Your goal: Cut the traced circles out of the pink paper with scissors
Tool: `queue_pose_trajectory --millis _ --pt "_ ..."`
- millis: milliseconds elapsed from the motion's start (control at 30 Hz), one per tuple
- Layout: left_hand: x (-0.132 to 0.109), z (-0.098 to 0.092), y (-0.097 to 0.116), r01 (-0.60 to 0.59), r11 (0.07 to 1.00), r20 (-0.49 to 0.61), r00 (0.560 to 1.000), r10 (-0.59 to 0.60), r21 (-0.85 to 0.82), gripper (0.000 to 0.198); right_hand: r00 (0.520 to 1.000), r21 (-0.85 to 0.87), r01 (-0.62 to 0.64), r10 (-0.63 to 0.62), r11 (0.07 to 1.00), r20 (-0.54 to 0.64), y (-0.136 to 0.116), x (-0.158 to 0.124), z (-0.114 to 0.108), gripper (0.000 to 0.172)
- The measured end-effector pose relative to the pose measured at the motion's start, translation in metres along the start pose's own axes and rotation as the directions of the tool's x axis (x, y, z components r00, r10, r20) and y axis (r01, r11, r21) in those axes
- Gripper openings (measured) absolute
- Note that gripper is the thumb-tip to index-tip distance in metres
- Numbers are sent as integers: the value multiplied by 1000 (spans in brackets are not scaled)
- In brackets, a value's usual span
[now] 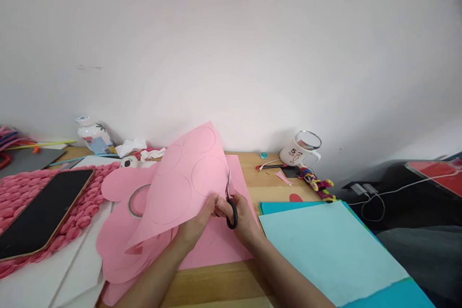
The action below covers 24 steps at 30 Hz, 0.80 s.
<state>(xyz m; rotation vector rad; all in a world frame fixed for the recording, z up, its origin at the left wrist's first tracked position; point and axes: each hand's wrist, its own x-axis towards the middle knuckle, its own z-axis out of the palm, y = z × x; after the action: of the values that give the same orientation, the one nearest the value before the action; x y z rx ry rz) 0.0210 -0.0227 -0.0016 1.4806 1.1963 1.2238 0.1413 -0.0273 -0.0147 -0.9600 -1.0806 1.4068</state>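
The pink sheet [173, 197], with 4 circle outlines in view, is held raised above the middle of the bench [212, 281], its top leaning toward the back edge. The left hand [198, 225] pinches its lower edge; the right hand [245, 219] grips the scissors [228, 185] by the black handles, blades pointing toward the back edge beside the rightmost circle. To cut cleanly, I'd feed the paper round with the left hand, keep the sheet taut, and take long strokes just outside the line. The lower pink sheet [238, 168] lies close beneath, so the blades should stay clear of it. The left fingertips are partly hidden, and I can't make out how far the blades are apart. Toward the left edge, the phone [46, 211] is cut off by the frame.
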Motion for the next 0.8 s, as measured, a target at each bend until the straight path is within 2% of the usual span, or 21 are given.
queue_pose_trajectory --millis 133,300,467,800 --pt "0 -1 2 -27 999 -21 999 28 46 31 999 -32 31 -31 999 -12 -3 0 -1 19" --pt "0 -1 7 -61 996 13 998 61 59 25 998 -19 64 -64 998 3 -3 -1 -2 20" --pt "-1 -1 7 -73 993 -51 996 79 94 24 999 -18 46 -45 999 7 -1 0 -2 26" --pt "0 0 1 22 998 6 1000 -21 -61 30 1000 -27 21 -21 999 0 5 1 -4 28"
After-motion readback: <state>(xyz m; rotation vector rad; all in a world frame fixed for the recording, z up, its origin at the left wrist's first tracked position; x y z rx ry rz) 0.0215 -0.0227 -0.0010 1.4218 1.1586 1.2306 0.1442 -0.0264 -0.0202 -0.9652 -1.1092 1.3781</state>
